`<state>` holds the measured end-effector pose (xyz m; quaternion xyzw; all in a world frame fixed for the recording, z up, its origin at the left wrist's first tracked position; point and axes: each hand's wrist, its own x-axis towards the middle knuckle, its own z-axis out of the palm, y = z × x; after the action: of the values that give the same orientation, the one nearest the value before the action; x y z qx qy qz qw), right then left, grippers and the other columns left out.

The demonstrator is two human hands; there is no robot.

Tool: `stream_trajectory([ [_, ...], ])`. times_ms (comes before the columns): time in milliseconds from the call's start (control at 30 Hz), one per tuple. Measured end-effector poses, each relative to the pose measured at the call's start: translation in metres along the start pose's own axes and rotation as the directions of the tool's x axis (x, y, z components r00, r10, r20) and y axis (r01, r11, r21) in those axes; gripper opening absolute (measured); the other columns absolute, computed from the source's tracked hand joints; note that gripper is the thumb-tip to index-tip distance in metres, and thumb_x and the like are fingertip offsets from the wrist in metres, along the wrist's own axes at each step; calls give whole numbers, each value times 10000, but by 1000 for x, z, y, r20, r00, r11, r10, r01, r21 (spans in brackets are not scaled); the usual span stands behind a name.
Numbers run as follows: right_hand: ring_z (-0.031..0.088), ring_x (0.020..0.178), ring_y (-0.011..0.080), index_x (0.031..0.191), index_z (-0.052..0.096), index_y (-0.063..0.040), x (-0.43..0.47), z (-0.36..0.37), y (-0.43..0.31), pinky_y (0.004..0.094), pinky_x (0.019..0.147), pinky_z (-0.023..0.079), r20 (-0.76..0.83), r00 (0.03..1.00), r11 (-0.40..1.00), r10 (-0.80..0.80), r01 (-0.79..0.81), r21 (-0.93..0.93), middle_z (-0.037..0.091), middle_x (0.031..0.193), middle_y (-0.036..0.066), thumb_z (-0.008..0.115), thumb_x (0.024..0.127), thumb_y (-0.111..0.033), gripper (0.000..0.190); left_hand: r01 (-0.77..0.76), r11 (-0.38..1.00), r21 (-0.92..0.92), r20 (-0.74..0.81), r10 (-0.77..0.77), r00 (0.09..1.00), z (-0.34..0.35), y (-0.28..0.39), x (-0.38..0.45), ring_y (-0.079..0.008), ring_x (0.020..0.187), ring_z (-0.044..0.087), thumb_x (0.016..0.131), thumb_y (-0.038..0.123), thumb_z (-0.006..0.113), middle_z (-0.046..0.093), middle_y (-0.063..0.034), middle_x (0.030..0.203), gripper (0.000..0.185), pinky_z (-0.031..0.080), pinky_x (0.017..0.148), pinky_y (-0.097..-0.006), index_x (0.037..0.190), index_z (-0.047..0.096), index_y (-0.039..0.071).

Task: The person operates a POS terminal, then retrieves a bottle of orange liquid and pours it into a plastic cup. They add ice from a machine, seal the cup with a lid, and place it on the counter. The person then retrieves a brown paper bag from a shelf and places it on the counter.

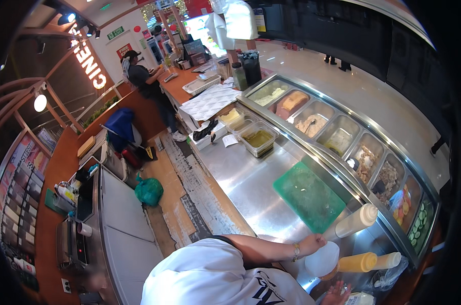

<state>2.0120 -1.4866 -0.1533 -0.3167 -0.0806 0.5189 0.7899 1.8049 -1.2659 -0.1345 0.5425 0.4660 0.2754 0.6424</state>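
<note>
My left hand (313,244), with a bracelet at the wrist, has curled fingers at the upper edge of a white round sheet or lid (322,260); whether it grips this is unclear. Below, partly cut off by the picture's edge, my right hand (336,293) has its fingers spread beside a clear package (360,298) bearing writing. A pale squeeze bottle (356,221) lies or leans right of my left hand. A yellow squeeze bottle (358,262) and another pale one (388,260) are right of the round thing. A green cutting board (308,196) lies on the steel counter.
Metal food pans (339,134) line the counter's far side. Plastic containers (257,139), a glove box (207,140) and patterned paper (209,102) are further up. A co-worker (142,78) stands at the far counter. A green bag (149,190) rests on the floor behind.
</note>
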Motion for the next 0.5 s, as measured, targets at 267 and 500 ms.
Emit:
stream_trajectory([
  [267,407,700,81,1574,220,-155,-22,-1,-31,188,552,350,144,987,972,-74,39,230,577,1149,91,545,1015,-227,650,415,895,-164,468,-300,831,-62,75,-11,-160,777,631,930,181,645,600,-44,925,259,607,611,-348,1148,607,46],
  [500,490,779,121,1402,482,12,-43,15,-21,239,607,416,-250,948,941,-198,256,223,579,1019,46,555,989,-151,450,487,869,-90,670,-309,675,-54,99,7,-136,807,652,977,106,605,673,-40,962,196,581,712,-322,1158,628,33],
])
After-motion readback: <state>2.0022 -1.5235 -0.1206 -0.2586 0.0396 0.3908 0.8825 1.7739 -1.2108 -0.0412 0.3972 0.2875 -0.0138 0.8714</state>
